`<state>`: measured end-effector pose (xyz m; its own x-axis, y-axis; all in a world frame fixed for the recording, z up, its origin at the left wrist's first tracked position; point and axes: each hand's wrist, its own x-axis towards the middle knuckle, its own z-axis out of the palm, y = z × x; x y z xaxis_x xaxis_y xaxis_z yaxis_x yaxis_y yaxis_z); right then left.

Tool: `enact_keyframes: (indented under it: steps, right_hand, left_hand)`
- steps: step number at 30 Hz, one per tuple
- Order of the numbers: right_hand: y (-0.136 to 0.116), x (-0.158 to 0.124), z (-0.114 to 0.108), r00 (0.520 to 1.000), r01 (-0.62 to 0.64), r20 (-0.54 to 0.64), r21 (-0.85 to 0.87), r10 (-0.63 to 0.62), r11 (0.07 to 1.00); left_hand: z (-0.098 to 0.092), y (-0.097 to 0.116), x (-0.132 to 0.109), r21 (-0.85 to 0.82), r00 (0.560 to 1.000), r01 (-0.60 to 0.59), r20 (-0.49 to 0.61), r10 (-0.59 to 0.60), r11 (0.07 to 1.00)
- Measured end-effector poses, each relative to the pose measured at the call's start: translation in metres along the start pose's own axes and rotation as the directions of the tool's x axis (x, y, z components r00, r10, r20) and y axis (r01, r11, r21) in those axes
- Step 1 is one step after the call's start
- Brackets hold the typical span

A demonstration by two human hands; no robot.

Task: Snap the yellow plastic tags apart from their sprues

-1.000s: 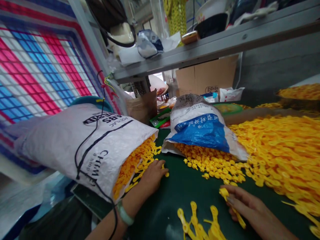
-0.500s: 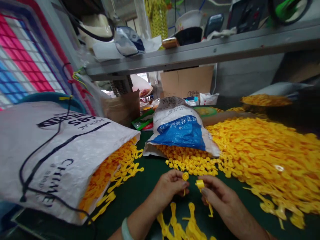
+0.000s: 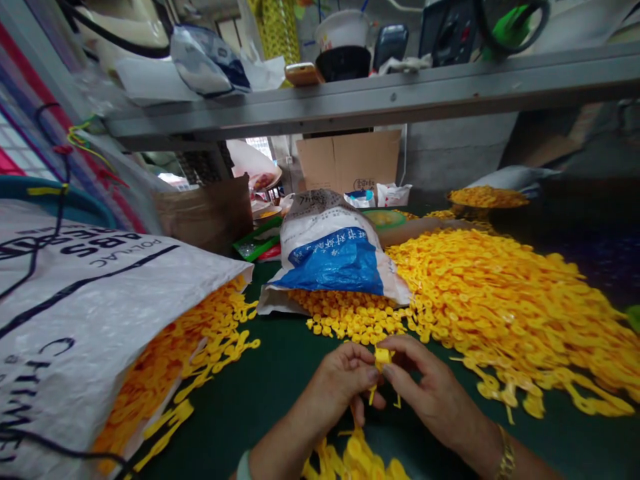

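Over the dark green tabletop [image 3: 220,393], my left hand [image 3: 340,380] and my right hand [image 3: 425,383] meet, fingertips pinching small yellow plastic parts [image 3: 383,357]. The part at my right fingers has a round, drum-like top, and thin yellow stems hang below both hands. Whether the two parts are joined is hidden by the fingers. Below my hands lie several long yellow pieces [image 3: 357,457], partly covered by my left hand. Just beyond them, small round yellow pieces [image 3: 355,320] spill from a white and blue sack [image 3: 335,260].
A large white sack [image 3: 115,293] at left spills long yellow pieces [image 3: 220,350]. At right rises a big heap of yellow pieces [image 3: 500,300]. A grey metal shelf [image 3: 350,103] crosses above, holding a phone [image 3: 303,74] and a bowl. Behind stands a cardboard box [image 3: 350,160].
My hands have come together, bringing the yellow parts from apart to touching or overlapping at the fingertips. The view has turned right, so the surroundings sit further left.
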<state>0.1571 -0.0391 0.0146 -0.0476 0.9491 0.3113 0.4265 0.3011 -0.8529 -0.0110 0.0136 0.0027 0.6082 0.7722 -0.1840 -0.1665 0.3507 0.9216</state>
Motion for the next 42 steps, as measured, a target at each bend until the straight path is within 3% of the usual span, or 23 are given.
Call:
enact_keyframes:
  steps: [3,7,11,16,18,21,25,33,38,42]
  right_hand:
    - [0.003,0.002,0.004,0.992,-0.126,0.023,0.061,0.125,0.990]
    - [0.011,0.005,0.012,0.969,-0.244,0.010,0.233,0.249,0.941]
    - [0.016,0.005,0.017,0.963,-0.268,0.069,0.323,0.260,0.908]
    - [0.012,0.001,0.012,0.963,-0.268,0.071,0.217,0.258,0.939]
    - [0.008,-0.001,0.008,0.974,-0.225,0.015,0.140,0.226,0.964]
    - [0.000,-0.003,0.003,0.999,-0.049,-0.019,0.025,0.049,0.999]
    - [-0.004,-0.005,0.004,0.990,0.142,-0.010,-0.088,-0.144,0.986]
    - [-0.001,-0.004,0.005,0.982,0.185,-0.015,-0.165,-0.190,0.969]
    - [0.003,-0.004,0.006,0.982,0.177,-0.029,-0.192,-0.185,0.965]
    - [0.007,-0.005,0.006,0.970,0.234,-0.005,-0.264,-0.244,0.936]
  left_hand:
    - [-0.003,0.000,-0.002,-0.013,0.999,-0.013,-0.043,0.012,1.000]
    - [-0.006,0.008,-0.008,-0.157,0.994,-0.077,-0.091,0.063,0.985]
    - [-0.007,0.008,-0.009,-0.170,0.991,-0.121,-0.070,0.111,0.978]
    - [-0.007,0.005,-0.010,-0.181,0.995,-0.093,-0.063,0.083,0.979]
    - [-0.007,0.004,-0.010,-0.193,0.996,-0.068,-0.078,0.054,0.979]
    - [-0.006,-0.001,-0.009,-0.180,0.998,-0.028,-0.066,0.016,0.983]
    - [-0.004,-0.004,-0.008,-0.090,1.000,-0.023,-0.020,0.021,0.996]
    - [0.002,0.000,-0.012,-0.084,0.999,-0.036,0.001,0.037,0.996]
    - [0.004,0.005,-0.014,-0.070,0.996,-0.044,0.080,0.050,0.997]
    - [0.009,0.012,-0.018,0.121,0.986,-0.139,0.111,0.125,0.983]
